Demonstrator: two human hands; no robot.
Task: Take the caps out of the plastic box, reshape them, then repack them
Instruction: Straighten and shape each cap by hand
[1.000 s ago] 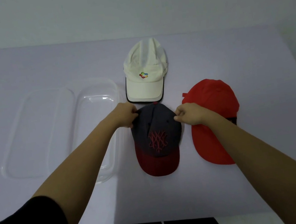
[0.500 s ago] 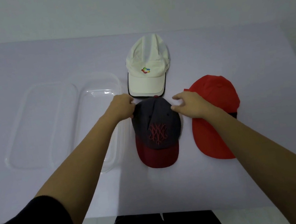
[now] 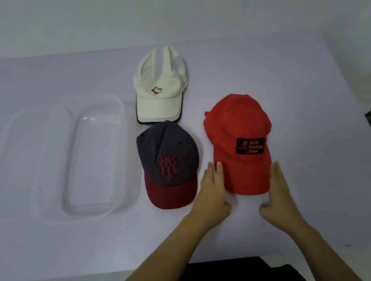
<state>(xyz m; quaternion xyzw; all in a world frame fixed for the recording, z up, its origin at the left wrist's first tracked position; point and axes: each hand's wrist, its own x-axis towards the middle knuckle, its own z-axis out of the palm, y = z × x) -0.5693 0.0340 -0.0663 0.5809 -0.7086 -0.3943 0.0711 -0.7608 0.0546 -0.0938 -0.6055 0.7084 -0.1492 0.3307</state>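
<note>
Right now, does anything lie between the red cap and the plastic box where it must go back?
Yes. The grey cap lies on the table directly between the red cap and the plastic box. Nothing visible separates the left hand or the right hand from that red cap.

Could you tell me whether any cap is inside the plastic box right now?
No, the white cap, grey cap and red cap all lie on the table beside the plastic box.
</note>
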